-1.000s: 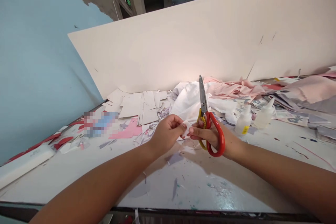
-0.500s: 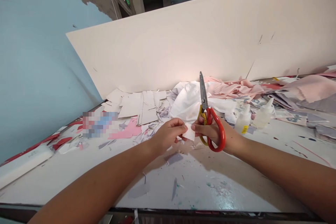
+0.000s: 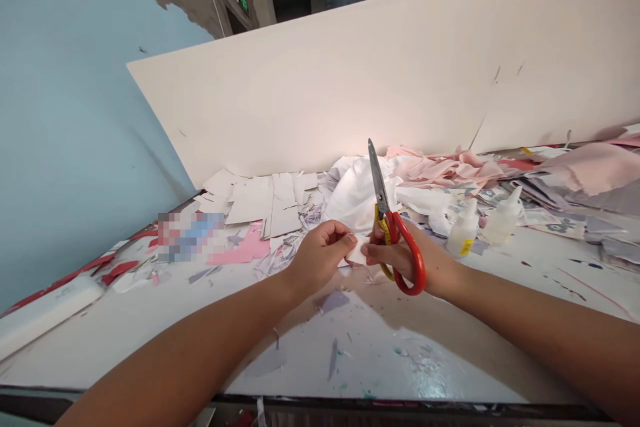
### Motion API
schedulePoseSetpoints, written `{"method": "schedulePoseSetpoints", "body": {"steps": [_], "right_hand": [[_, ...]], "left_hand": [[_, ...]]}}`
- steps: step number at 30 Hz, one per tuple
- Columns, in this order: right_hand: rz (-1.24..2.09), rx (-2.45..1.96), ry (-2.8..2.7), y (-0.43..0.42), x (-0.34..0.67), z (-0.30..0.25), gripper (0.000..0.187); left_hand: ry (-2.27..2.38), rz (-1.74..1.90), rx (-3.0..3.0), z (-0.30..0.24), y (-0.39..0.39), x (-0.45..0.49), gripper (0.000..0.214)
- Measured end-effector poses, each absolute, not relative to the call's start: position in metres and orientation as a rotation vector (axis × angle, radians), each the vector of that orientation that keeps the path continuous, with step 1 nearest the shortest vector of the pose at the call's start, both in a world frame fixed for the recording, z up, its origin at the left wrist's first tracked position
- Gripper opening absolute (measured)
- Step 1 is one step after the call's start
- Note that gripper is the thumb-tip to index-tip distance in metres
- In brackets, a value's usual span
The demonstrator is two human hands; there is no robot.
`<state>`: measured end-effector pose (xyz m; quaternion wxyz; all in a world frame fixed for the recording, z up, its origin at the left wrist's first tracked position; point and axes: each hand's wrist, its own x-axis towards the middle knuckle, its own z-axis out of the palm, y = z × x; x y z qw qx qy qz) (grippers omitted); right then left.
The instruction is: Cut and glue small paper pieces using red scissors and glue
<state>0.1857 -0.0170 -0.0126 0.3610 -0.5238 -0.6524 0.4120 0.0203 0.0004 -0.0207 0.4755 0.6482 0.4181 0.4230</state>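
A small white piece, paper or cloth, is pinched between my two hands over the table. My left hand grips its left edge between thumb and fingers. On the other side, my right hand pinches the right edge with thumb and forefinger. A pair of scissors with red and yellow handles also rests in my right hand, blades closed and pointing up, tilted slightly left. Some of my right fingers are hidden behind the handles.
Two squeeze bottles stand right of my hands. White cloth and pink cloth lie behind, with card pieces and pink scraps to the left. A pale board closes off the back of the table.
The scissors have tipped to the left, their tip shifting left, as my right hand turned slightly. Both hands stay on the small white piece, which has tilted a little.
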Motion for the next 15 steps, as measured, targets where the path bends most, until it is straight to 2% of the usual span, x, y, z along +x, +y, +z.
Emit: {"method": "schedulePoseSetpoints", "body": {"steps": [6,11,15], "right_hand": [[1.057,-1.346,-1.628,-0.018,0.185,-0.010,0.023],[1.172,-1.211,-1.571,-0.016,0.188,-0.013,0.024],[0.959,-1.214,-1.784,-0.015,0.196,-0.018,0.044]], "left_hand": [[0.944,0.804,1.527,-0.021,0.005,0.018,0.012],[0.970,0.966,1.519,-0.022,0.008,0.018,0.014],[1.007,1.134,1.490,-0.018,0.010,0.014,0.017]]}}
